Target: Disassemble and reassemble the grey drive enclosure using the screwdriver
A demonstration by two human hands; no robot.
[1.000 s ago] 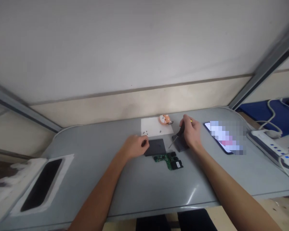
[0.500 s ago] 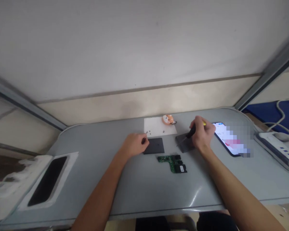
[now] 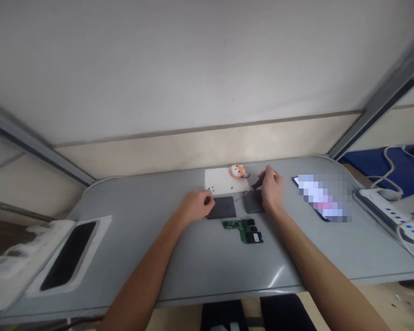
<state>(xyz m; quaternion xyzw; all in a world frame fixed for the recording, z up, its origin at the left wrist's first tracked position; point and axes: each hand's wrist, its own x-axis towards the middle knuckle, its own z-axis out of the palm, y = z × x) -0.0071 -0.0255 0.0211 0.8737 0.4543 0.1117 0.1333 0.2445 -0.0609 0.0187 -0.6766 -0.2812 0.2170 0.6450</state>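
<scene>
My left hand [image 3: 196, 205] is closed, thumb and fingers pinched together beside the left edge of a flat dark panel [image 3: 222, 208]. Whatever its fingertips hold is hidden. In my right hand [image 3: 272, 187] is a screwdriver [image 3: 259, 182] with a dark handle and a yellow end, its thin shaft pointing left and down toward the gap between two panels. Under that hand lies a second dark panel [image 3: 253, 202], partly covered. Nearer me rests a green circuit board [image 3: 243, 231] with black parts. Several tiny dark screws [image 3: 213, 189] lie on a white sheet [image 3: 222, 177].
An orange animal-faced case [image 3: 238, 171] sits on the sheet. To the right are a lit phone [image 3: 319, 197] and a white power strip [image 3: 388, 214] with cables. At left, a dark phone-shaped slab [image 3: 69, 255] lies on a white sheet beside another power strip [image 3: 51, 239].
My right hand has moved left with the screwdriver, its shaft now over the gap between the panels. The second panel sits straighter. My left hand has hardly moved; the view shifted slightly.
</scene>
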